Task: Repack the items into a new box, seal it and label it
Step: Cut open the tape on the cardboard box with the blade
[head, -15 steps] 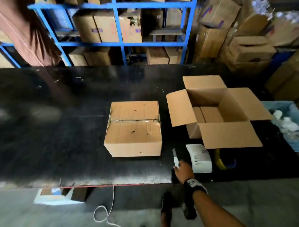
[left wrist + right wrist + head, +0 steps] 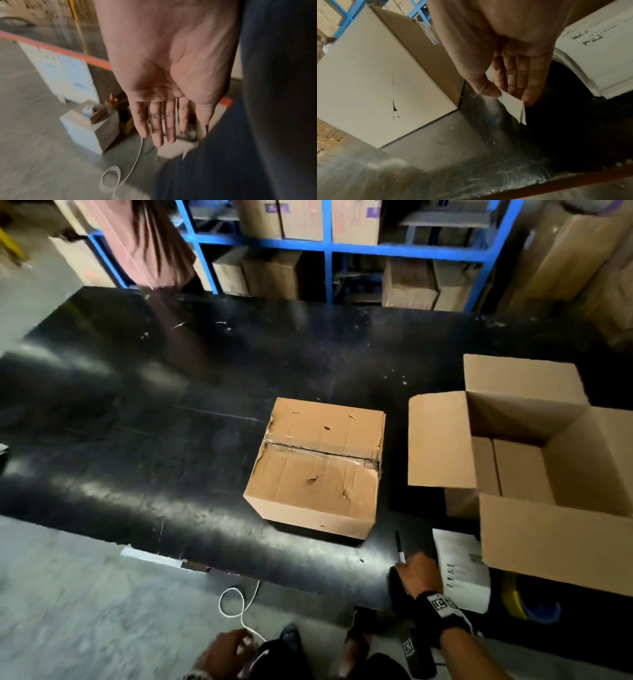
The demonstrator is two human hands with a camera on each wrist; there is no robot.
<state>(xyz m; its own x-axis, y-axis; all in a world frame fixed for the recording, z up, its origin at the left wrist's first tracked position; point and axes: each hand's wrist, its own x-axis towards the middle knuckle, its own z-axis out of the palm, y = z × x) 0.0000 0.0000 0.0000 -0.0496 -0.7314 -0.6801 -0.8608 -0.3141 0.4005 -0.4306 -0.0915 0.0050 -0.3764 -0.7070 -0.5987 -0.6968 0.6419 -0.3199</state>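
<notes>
A taped, dented cardboard box (image 2: 318, 467) sits shut in the middle of the black table (image 2: 171, 405). To its right an empty new box (image 2: 534, 467) stands with all flaps open. My right hand (image 2: 416, 573) is at the table's front edge between them, beside a stack of white labels (image 2: 460, 570). Thumb and fingers of the right hand (image 2: 508, 97) pinch a slim white-and-dark tool (image 2: 513, 106), which looks like a cutter, pointing at the shut box (image 2: 385, 81). My left hand (image 2: 159, 121) hangs by my leg, fingers straight and holding nothing.
A yellow-and-blue tape roll (image 2: 524, 601) lies under the new box's front flap. A person in a pink top (image 2: 144, 241) stands at the table's far left. Blue shelving (image 2: 329, 244) with cartons runs behind. A white strap (image 2: 236, 604) and small boxes (image 2: 91, 128) lie on the floor.
The head view has swung left and down, bringing my left hand into sight at the bottom. My right hand keeps the tool at the front edge.
</notes>
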